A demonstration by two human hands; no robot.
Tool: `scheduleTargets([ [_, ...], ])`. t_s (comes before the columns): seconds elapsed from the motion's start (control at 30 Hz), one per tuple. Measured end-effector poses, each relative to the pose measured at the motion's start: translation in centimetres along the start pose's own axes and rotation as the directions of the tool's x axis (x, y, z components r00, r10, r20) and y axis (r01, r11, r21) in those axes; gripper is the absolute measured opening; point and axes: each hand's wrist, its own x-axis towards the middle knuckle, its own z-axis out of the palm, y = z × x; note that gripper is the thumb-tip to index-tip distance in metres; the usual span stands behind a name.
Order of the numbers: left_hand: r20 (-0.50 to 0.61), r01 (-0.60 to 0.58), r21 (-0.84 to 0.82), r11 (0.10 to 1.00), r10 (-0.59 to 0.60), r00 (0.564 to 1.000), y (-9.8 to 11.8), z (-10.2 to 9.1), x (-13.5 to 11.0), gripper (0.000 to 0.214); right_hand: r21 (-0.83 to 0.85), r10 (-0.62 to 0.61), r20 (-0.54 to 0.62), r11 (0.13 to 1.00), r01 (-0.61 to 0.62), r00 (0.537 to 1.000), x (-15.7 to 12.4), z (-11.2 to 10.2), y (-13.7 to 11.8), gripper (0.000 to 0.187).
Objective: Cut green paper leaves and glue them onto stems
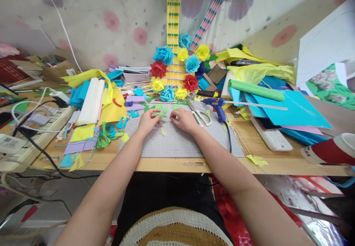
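Note:
Over the grey cutting mat [166, 146], my left hand [149, 121] pinches a small green paper leaf [158, 114] between thumb and fingers. My right hand [184, 119] is close by on the right, its fingers curled together; whatever they grip is too small to make out. More green paper leaves [175, 106] lie just beyond the hands. Beside my right hand rest scissors [203, 117] with pale handles and a blue glue gun [217, 107]. Behind the mat stands a yellow paper guitar [173, 35] decorated with red, blue and yellow paper flowers.
Crepe paper rolls [91, 100] and scraps crowd the left, near a power strip [50, 127] with tangled cables. On the right are blue sheets [294, 109], a green roll [255, 90], a white power bank [273, 137] and a paper cup [332, 150] by the table edge.

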Motion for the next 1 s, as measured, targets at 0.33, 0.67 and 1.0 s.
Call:
scheduleTargets([
  [0.33,0.009,-0.002,0.005,1.0,0.002,1.0,-0.12,0.01,0.1,0.029,-0.02,0.012,0.006,1.0,-0.012,1.0,0.12,-0.03,-0.22,0.009],
  [0.67,0.001,0.004,-0.018,1.0,-0.004,1.0,0.05,0.08,0.08,0.03,-0.047,0.005,-0.002,0.999,-0.005,1.0,0.32,0.12,-0.24,0.011],
  [1.0,-0.013,-0.007,-0.034,0.999,0.007,1.0,-0.2,0.09,0.3,0.033,-0.051,0.006,0.004,0.999,-0.005,1.0,0.54,0.04,-0.46,0.011],
])
